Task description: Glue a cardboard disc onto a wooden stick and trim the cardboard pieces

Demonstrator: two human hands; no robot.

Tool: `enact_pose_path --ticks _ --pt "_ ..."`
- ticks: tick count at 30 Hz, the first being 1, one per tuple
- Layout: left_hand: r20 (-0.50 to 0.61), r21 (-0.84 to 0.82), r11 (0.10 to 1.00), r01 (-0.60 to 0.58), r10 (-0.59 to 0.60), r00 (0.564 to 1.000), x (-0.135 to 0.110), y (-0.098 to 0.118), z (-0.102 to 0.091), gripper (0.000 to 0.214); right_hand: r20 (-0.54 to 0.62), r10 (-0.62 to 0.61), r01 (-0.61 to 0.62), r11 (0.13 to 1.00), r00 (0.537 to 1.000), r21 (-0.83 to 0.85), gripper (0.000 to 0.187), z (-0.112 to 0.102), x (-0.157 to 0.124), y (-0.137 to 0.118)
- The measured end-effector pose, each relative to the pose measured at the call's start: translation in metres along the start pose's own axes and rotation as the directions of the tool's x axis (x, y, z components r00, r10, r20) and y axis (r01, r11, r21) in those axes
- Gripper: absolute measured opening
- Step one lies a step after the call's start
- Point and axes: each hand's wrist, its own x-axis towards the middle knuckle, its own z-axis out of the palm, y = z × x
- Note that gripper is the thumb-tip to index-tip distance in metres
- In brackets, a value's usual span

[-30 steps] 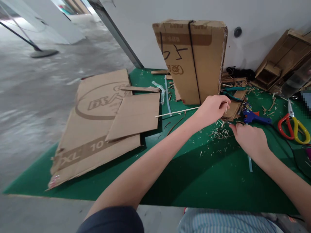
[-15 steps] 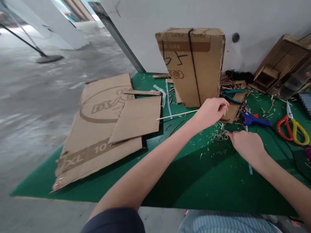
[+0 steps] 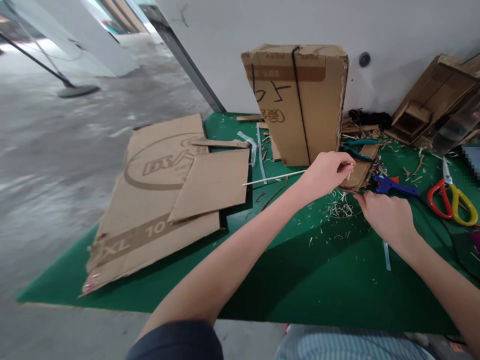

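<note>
My left hand (image 3: 328,173) is closed around a thin wooden stick (image 3: 272,178) that points left over the green mat (image 3: 300,270). My right hand (image 3: 386,216) rests knuckles up just to the right of it, fingers curled, beside a blue glue gun (image 3: 393,185); whatever it holds is hidden. A heap of pale shavings (image 3: 339,207) lies on the mat between and below both hands. Right behind my left hand a tall folded cardboard box (image 3: 300,100) stands upright.
Flat cardboard sheets (image 3: 157,195) cover the mat's left half. Red-and-yellow scissors (image 3: 452,197) lie at the right, green pliers (image 3: 356,145) behind the glue gun, and cardboard scraps (image 3: 431,100) lean on the wall. A clear glue stick (image 3: 386,247) lies near my right wrist.
My right hand drew back toward me and then returned a little toward the glue gun. My left hand with the stick stayed in place. The view tilted slightly.
</note>
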Motion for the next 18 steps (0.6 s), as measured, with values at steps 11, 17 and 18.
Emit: enact_pose_path --ticks 11,17,18 --pt "0.018 -0.024 1.0 0.018 -0.017 1.0 -0.0017 0.0055 -0.0032 0.024 0.112 -0.119 0.118 0.993 0.987 0.01 0.058 0.0067 -0.0058 -0.0038" --pt "0.005 -0.018 1.0 0.019 -0.019 1.0 -0.0015 0.0045 -0.0029 0.023 0.03 -0.03 0.03 1.0 0.999 -0.001 0.06 0.0022 -0.0021 -0.0004" --pt "0.007 -0.016 1.0 0.02 -0.02 1.0 -0.0017 0.0047 -0.0031 0.024 0.024 -0.019 0.019 1.0 1.0 -0.006 0.06 0.0021 -0.0013 -0.0002"
